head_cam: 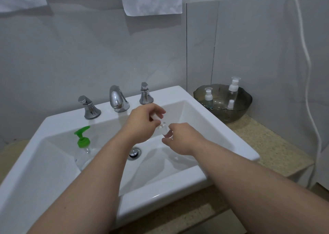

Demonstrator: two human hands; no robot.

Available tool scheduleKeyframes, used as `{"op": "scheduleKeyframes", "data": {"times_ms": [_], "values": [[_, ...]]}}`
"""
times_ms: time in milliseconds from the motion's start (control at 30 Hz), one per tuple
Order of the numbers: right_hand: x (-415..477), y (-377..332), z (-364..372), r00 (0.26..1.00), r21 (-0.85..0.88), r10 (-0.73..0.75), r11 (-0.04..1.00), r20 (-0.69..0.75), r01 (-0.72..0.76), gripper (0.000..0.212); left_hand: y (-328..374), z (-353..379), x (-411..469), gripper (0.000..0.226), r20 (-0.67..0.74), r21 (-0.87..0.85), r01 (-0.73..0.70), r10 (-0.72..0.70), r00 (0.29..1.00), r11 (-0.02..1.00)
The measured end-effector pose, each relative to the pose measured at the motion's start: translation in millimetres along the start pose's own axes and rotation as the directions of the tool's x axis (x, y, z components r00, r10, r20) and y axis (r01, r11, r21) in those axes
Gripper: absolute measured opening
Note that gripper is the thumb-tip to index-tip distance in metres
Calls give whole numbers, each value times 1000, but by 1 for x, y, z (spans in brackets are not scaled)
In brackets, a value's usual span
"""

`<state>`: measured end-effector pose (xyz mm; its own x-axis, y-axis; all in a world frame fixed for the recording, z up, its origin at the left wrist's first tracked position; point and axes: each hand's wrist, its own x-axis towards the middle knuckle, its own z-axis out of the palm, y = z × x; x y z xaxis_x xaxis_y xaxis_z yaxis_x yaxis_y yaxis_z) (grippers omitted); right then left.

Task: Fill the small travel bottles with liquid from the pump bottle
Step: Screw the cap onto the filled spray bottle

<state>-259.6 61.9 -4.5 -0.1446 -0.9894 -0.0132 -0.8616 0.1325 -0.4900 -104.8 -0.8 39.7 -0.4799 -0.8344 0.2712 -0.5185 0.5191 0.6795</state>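
Over the white sink (222, 127) I hold a small clear travel bottle (166, 131). My right hand (181, 138) grips its body from below. My left hand (144, 121) pinches its white cap (157, 117) at the top. The bottle is tilted toward the left hand, and fingers hide most of it. A clear pump bottle (82, 150) with a green pump head stands inside the basin at the left, partly behind my left forearm. Three more small clear bottles with white pump tops (233, 89) stand in a dark glass bowl (236, 114) on the counter at the right.
A chrome tap (118, 98) with two chrome handles (89, 107) sits at the sink's back rim. The drain (134, 153) lies under my hands. A speckled beige counter (267, 144) runs to the right. A white cord (309, 91) hangs along the right wall.
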Motion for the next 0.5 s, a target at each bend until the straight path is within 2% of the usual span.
{"op": "scheduleKeyframes", "data": {"times_ms": [33,67,100,133,200,233,400,500], "values": [[-1,0,0,1000,-5,-2,1000,3,2,21,2,0,-1,44,33,-84,19,-16,999,996],[-1,-1,-1,1000,-3,-5,1000,4,5,21,5,0,-2,44,43,-147,42,-36,998,988],[-2,-2,-2,1000,-2,-7,1000,6,7,22,6,1,-2,35,32,-169,60,-55,998,984],[-2,-2,-2,1000,-2,-10,1000,10,10,22,6,3,-2,26,-6,-125,66,-68,998,990],[-3,-3,-4,1000,-5,-12,1000,13,12,22,3,6,-2,24,-73,26,57,-55,996,998],[-3,-3,-4,1000,-8,-11,1000,12,11,22,1,6,-1,21,-78,33,53,-50,996,998],[-4,-4,-4,999,11,5,1000,37,-5,25,1,2,-2,38,68,-236,62,-47,997,970],[-5,-5,-5,1000,20,0,1000,24,0,25,1,5,-1,37,46,-287,81,-70,996,955]]}}
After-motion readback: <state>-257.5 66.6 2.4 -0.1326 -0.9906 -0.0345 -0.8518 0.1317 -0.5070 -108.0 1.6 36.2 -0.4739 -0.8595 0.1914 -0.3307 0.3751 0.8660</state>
